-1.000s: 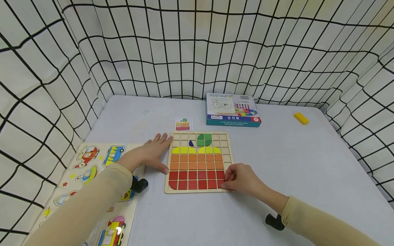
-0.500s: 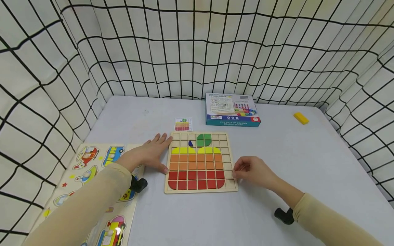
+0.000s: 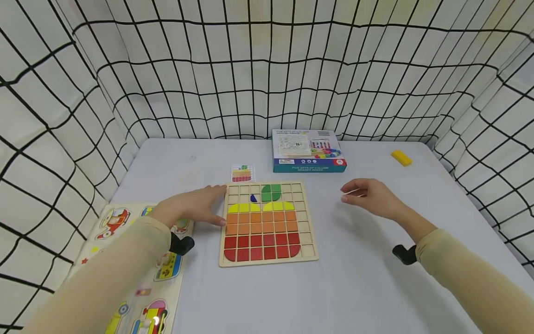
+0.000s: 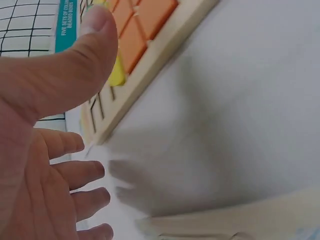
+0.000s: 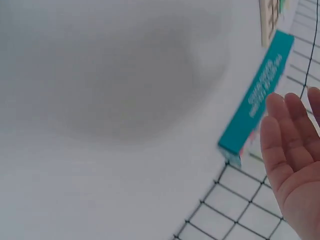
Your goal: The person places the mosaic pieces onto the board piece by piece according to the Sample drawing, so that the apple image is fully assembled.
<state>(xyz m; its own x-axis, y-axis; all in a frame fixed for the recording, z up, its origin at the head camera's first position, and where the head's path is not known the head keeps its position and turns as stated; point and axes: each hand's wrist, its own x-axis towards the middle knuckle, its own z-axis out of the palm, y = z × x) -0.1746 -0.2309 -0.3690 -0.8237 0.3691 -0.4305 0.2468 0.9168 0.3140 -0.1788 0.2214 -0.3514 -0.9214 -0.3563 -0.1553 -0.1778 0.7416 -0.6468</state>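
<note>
A square wooden grid board point(image 3: 308, 239) lies on the table, holding rows of red tiles point(image 3: 262, 247), orange tiles point(image 3: 261, 221) and yellow tiles point(image 3: 244, 208). Green tiles point(image 3: 271, 192) and one small dark blue tile point(image 3: 253, 198) sit near its far side. At the board's left edge is my left hand point(image 3: 192, 205), holding nothing; in the left wrist view its thumb point(image 4: 75, 65) and fingers are spread apart. My right hand point(image 3: 373, 198) hovers over the table right of the board, without anything in it. The right wrist view shows its fingers point(image 5: 295, 130) loosely extended.
Behind the board lie a small pattern card point(image 3: 243, 173) and a flat teal-edged box point(image 3: 308, 150). A yellow block point(image 3: 401, 157) lies at the far right. A vehicle puzzle board point(image 3: 137, 278) is under the left forearm. Black netting point(image 3: 267, 69) surrounds the table.
My right hand has left the lower-right red tile and moved right and away from me, off the board. The left hand stays by the board's left edge. The head view has tilted slightly.
</note>
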